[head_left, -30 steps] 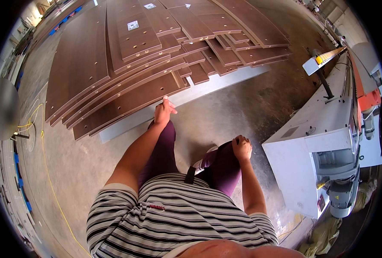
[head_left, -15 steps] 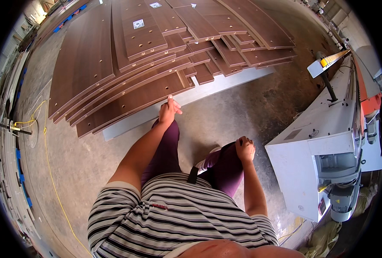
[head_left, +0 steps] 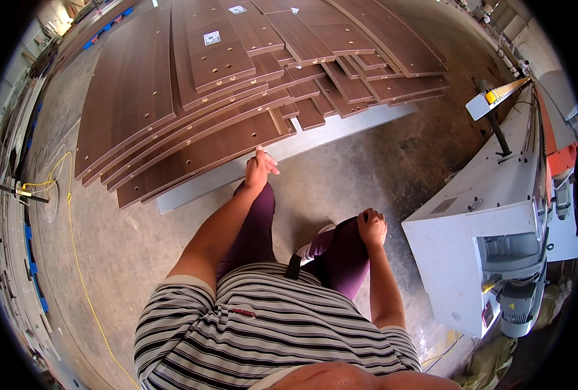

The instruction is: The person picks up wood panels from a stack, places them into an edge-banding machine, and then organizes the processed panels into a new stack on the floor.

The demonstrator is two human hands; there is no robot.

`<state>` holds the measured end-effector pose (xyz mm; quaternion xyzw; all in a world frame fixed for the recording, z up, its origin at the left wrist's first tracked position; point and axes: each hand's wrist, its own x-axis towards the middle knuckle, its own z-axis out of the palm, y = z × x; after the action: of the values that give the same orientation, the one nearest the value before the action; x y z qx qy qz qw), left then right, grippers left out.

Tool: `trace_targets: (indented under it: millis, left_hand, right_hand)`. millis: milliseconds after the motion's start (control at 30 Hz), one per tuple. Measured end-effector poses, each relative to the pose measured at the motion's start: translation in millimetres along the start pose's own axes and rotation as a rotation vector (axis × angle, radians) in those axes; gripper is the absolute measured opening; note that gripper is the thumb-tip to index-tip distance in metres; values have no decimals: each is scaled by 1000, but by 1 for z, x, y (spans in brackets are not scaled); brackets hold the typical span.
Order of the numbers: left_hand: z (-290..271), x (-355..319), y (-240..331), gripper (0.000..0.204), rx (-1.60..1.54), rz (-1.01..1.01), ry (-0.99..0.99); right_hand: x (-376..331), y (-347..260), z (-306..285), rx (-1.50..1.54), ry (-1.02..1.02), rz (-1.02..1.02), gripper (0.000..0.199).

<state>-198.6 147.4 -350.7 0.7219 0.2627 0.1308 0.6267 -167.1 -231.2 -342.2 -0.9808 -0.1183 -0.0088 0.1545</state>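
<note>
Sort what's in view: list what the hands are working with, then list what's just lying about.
In hand:
- left hand, open, reaching to the nearest brown panel
- stack of brown drilled panels
- right hand, resting on the knee

Lying about:
- white machine
- yellow cable
- grey base board

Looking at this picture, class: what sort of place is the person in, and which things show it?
Most likely a furniture or panel workshop: stacks of brown drilled boards lie on the concrete floor, and a large white machine stands to the right.
</note>
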Motion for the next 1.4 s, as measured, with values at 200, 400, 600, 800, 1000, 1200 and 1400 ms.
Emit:
trace_targets:
  millis: [200, 400, 600, 800, 1000, 1200, 1400]
  left_hand:
    - [-5, -4, 1, 76, -2, 15, -8]
    - [10, -2, 4, 68, -164, 19, -26]
    - [7, 6, -34, 64, -418, -5, -78]
    - [42, -111, 141, 38, -348, 253, -751]
    - [14, -200, 306, 44, -820, 546, -1583]
    - [-7, -253, 363, 35, -859, 597, -1322]
    - [-20, -261, 356, 33, -853, 442, -1323]
  right_hand:
    - [1, -2, 1, -1, -59, 24, 21]
    - [-4, 5, 4, 16, -28, 23, 21]
    - [4, 12, 20, -54, -32, 42, 26]
    - [3, -4, 4, 2, -63, 76, 26]
    - [-8, 8, 6, 14, -23, 103, 25]
    - [-6, 5, 8, 17, 2, 83, 24]
    - [-6, 10, 10, 36, -11, 78, 24]
